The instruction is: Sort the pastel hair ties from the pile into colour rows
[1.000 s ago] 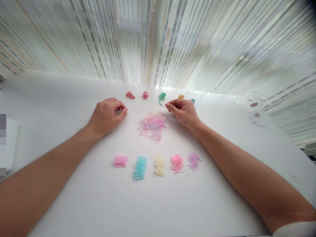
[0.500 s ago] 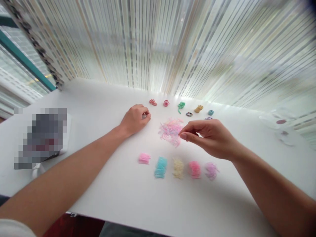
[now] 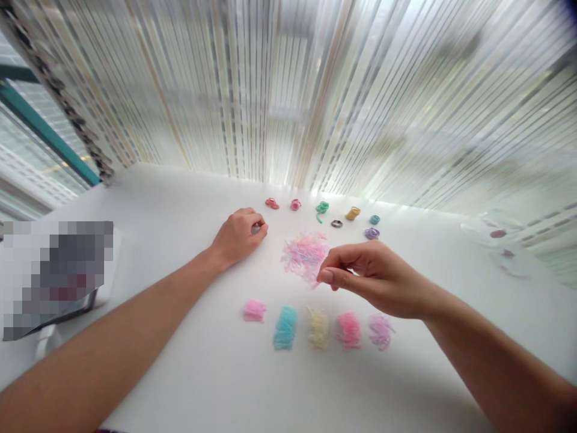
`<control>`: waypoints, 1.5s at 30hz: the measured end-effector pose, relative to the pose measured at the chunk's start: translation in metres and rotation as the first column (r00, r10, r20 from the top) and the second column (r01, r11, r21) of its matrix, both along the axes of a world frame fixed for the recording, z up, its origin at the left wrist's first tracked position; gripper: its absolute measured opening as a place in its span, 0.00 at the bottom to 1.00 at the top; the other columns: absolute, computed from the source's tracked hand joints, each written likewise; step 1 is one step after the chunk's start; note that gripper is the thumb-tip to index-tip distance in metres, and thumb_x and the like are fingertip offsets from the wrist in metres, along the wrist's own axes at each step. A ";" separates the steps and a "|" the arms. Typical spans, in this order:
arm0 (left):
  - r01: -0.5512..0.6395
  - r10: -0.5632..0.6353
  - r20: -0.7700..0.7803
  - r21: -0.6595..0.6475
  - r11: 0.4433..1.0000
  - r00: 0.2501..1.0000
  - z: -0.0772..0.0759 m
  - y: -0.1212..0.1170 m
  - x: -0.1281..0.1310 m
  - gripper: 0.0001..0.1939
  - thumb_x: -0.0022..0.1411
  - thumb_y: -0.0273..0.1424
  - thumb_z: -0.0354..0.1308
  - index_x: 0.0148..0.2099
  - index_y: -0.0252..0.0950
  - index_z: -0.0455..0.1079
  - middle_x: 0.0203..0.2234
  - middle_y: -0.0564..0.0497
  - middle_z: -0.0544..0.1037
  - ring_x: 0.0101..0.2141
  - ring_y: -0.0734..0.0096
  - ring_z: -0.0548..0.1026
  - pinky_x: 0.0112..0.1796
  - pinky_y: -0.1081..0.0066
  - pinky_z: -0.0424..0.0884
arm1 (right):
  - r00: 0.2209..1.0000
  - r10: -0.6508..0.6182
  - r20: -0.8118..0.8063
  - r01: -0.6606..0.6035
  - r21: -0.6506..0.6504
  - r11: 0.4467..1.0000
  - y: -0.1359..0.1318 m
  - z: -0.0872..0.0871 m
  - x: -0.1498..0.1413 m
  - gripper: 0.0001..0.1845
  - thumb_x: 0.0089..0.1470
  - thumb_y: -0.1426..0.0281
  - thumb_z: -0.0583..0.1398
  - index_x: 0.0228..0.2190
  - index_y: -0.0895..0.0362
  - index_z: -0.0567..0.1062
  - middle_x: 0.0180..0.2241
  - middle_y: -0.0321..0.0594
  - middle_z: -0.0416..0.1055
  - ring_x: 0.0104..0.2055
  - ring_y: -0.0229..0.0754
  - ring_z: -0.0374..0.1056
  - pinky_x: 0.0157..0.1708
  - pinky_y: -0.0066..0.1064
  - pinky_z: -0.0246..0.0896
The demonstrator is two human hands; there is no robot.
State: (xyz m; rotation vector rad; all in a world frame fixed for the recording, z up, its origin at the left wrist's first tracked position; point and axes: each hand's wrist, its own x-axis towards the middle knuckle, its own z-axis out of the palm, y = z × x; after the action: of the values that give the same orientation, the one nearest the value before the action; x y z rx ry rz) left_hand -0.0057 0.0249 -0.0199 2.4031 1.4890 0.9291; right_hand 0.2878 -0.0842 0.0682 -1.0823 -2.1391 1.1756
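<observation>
A mixed heap of small pastel bands (image 3: 304, 255) lies mid-table. My right hand (image 3: 374, 278) hovers just right of the heap's near edge, thumb and fingers pinched together; what they hold is too small to make out. My left hand (image 3: 238, 236) rests on the table left of the heap, fingers curled in a loose fist. Nearer me runs a row of sorted piles: pink (image 3: 254, 310), blue (image 3: 285, 328), cream (image 3: 318, 328), rose (image 3: 348, 329) and lilac (image 3: 381, 331).
Small coloured hair ties lie in a row at the back: red (image 3: 271, 203), pink (image 3: 295, 204), green (image 3: 321, 208), yellow (image 3: 352, 213), teal (image 3: 374, 219), purple (image 3: 372, 233). A clear container (image 3: 496, 231) stands far right. A blurred object (image 3: 54, 270) sits at left. Striped curtains hang behind the white table (image 3: 189, 361).
My right hand has drawn back from the far row of hair ties to the near side of the heap, staying pinched. The view has swung left. My left hand has stayed put.
</observation>
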 end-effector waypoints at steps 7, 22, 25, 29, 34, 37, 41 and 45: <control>-0.001 0.001 0.007 0.010 1.000 1.000 0.002 -0.001 0.000 0.13 0.69 0.36 0.56 0.36 0.37 0.78 0.38 0.43 0.83 0.40 0.58 0.80 0.48 0.57 0.75 | 1.000 -0.014 -0.011 0.013 -0.042 0.999 0.002 -0.003 0.003 0.24 0.67 0.49 0.69 0.31 0.58 0.83 0.26 0.36 0.72 0.30 0.37 0.61 0.29 0.30 0.56; -0.007 0.007 -0.016 0.041 0.999 1.000 0.006 -0.003 0.003 0.13 0.67 0.37 0.55 0.35 0.37 0.78 0.37 0.43 0.84 0.40 0.57 0.81 0.49 0.57 0.76 | 0.998 -0.045 0.049 0.043 0.030 0.999 0.004 -0.004 0.002 0.25 0.71 0.50 0.65 0.31 0.56 0.77 0.25 0.33 0.65 0.27 0.36 0.58 0.26 0.30 0.52; -0.001 0.003 -0.029 0.061 0.998 1.000 0.007 -0.002 0.002 0.13 0.66 0.38 0.56 0.34 0.38 0.77 0.37 0.43 0.84 0.41 0.56 0.81 0.51 0.57 0.76 | 0.999 -0.012 0.048 0.009 0.050 0.999 0.007 -0.003 0.005 0.25 0.71 0.49 0.65 0.33 0.57 0.77 0.25 0.33 0.66 0.28 0.36 0.59 0.26 0.30 0.54; -0.017 0.020 -0.047 0.062 0.998 0.999 0.007 0.001 0.000 0.12 0.66 0.39 0.56 0.35 0.39 0.76 0.38 0.44 0.84 0.41 0.56 0.81 0.51 0.57 0.76 | 0.998 -0.003 0.069 0.000 0.044 0.999 0.009 0.001 0.007 0.22 0.70 0.52 0.66 0.34 0.57 0.78 0.26 0.33 0.66 0.28 0.36 0.59 0.27 0.30 0.55; -0.035 0.038 -0.059 0.047 0.998 0.998 0.008 -0.001 0.002 0.12 0.65 0.38 0.56 0.35 0.39 0.77 0.38 0.45 0.84 0.41 0.58 0.81 0.51 0.60 0.76 | 0.997 -0.005 0.081 0.004 0.016 1.000 0.006 0.004 0.007 0.17 0.68 0.58 0.68 0.32 0.57 0.79 0.24 0.31 0.66 0.26 0.34 0.57 0.24 0.28 0.52; -0.024 0.025 -0.043 0.034 0.999 0.999 0.008 -0.002 0.004 0.13 0.66 0.38 0.55 0.35 0.37 0.78 0.38 0.43 0.84 0.40 0.57 0.81 0.49 0.59 0.76 | 0.997 -0.004 0.082 0.003 0.013 1.000 0.002 0.002 0.004 0.15 0.68 0.60 0.67 0.32 0.57 0.80 0.25 0.33 0.69 0.26 0.35 0.59 0.24 0.28 0.55; -0.015 0.015 -0.021 0.028 1.000 1.000 0.006 -0.003 0.005 0.14 0.67 0.37 0.56 0.37 0.36 0.80 0.39 0.42 0.85 0.41 0.56 0.81 0.49 0.57 0.76 | 0.998 -0.011 0.067 0.009 0.042 0.999 -0.004 0.000 -0.003 0.12 0.66 0.62 0.69 0.33 0.56 0.82 0.24 0.33 0.72 0.26 0.35 0.62 0.25 0.28 0.56; -0.007 0.007 0.004 0.022 1.000 1.000 0.004 -0.003 0.006 0.13 0.67 0.35 0.57 0.37 0.36 0.80 0.40 0.41 0.85 0.43 0.55 0.81 0.50 0.57 0.77 | 0.995 -0.024 0.094 0.017 0.077 0.997 -0.012 0.000 -0.012 0.11 0.67 0.63 0.67 0.33 0.55 0.83 0.24 0.34 0.74 0.26 0.36 0.64 0.26 0.29 0.58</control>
State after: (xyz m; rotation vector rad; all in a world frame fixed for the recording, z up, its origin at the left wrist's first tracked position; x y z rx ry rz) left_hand 0.0002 0.0216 -0.0161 2.4119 1.4946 0.9558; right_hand 0.2755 -0.0962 0.0687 -1.1443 -2.2198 1.0444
